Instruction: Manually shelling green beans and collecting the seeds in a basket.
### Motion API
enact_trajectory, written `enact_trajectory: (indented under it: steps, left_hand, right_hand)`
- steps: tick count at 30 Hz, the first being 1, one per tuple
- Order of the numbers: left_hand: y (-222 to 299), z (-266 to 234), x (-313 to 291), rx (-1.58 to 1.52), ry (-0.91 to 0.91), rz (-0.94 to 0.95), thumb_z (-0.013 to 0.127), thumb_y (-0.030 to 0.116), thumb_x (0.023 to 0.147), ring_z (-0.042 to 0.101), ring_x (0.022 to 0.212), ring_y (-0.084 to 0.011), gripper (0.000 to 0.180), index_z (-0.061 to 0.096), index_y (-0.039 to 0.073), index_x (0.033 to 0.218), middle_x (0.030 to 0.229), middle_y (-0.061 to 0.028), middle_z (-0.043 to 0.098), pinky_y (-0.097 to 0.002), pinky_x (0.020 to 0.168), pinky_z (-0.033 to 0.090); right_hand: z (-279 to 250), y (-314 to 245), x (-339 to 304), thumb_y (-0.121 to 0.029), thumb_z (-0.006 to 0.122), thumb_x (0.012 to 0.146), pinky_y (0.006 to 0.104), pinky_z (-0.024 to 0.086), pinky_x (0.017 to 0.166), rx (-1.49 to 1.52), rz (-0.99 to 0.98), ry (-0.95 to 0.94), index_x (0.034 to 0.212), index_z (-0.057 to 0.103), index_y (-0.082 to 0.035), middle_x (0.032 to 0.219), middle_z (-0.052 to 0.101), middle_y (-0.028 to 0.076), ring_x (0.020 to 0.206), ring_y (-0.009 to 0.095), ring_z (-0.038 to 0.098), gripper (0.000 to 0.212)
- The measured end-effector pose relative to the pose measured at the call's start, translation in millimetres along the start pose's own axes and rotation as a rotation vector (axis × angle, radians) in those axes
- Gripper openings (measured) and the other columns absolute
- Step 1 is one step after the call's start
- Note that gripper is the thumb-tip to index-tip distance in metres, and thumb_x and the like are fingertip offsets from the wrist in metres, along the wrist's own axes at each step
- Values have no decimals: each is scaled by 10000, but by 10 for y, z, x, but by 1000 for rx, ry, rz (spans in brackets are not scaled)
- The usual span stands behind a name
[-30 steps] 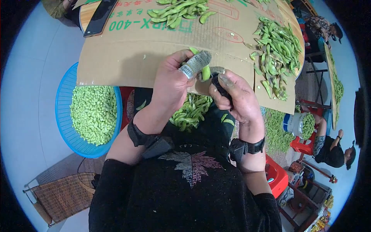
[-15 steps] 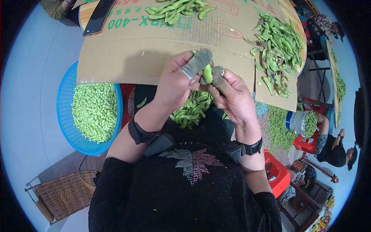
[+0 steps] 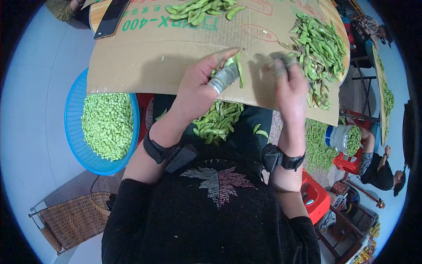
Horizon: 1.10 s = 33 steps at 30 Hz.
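My left hand, with grey wrapping on a finger, is closed on a green bean pod that sticks out past the fingertips, above the near edge of the cardboard. To its right, my right hand reaches over the cardboard beside a heap of bean pods. Motion smears its wrapped fingers, and I cannot see whether anything is between them. Below my hands, several opened pods lie in my lap. At the left stands a blue basket of shelled green beans.
Flattened cardboard covers the round table. More pods and a dark phone lie at its far side. A white bucket, red stools and another person are at the right. A woven chair is lower left.
My hands have come apart. The right has moved right and away from me, toward the heap of pods, while the left stays near its place with a pod in its fingers.
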State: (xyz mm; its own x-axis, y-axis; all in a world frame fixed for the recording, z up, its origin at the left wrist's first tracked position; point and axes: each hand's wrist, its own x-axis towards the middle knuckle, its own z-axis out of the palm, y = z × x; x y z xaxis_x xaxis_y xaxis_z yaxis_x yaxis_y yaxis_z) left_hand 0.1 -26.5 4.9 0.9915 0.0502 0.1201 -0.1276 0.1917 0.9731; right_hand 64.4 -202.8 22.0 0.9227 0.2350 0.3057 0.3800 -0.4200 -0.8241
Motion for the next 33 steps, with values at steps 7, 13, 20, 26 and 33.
enact_trajectory:
  steps: [7,13,20,26,33]
  left_hand:
    - [91,-5,-39,603,-39,274,671,89,732,615,726,-294,681,339,127,1324,768,-135,600,-329,612,470]
    - [20,-242,-3,491,-194,570,662,71,736,584,652,-192,246,637,97,979,717,-62,583,-266,585,462]
    - [24,-299,-40,-197,-98,-85,564,-37,786,514,697,-41,252,481,55,1006,863,-17,608,-169,557,392]
    - [23,-506,-122,-405,231,-101,477,31,873,412,585,-23,131,510,58,997,817,-27,571,-146,445,271]
    - [47,-347,-51,-522,172,-111,439,0,858,402,573,-29,166,529,20,996,802,-22,520,-144,451,263]
  right_hand:
    - [187,-245,-92,-16,582,827,132,300,447,521,248,-262,1140,515,-21,837,591,-21,533,-12,404,320]
    - [314,-217,-139,-2,537,852,134,240,377,1381,665,-437,1005,534,-16,730,531,-25,458,-6,338,154]
    - [383,-311,135,14,523,852,158,255,380,1153,482,-313,895,515,-37,695,517,-25,456,12,359,67]
    - [197,-351,670,-196,572,828,344,491,644,-71,-119,-834,852,616,4,714,633,122,688,226,619,207]
    - [778,132,1263,-310,565,805,452,475,751,-787,-254,-247,841,581,33,838,603,264,821,389,594,345]
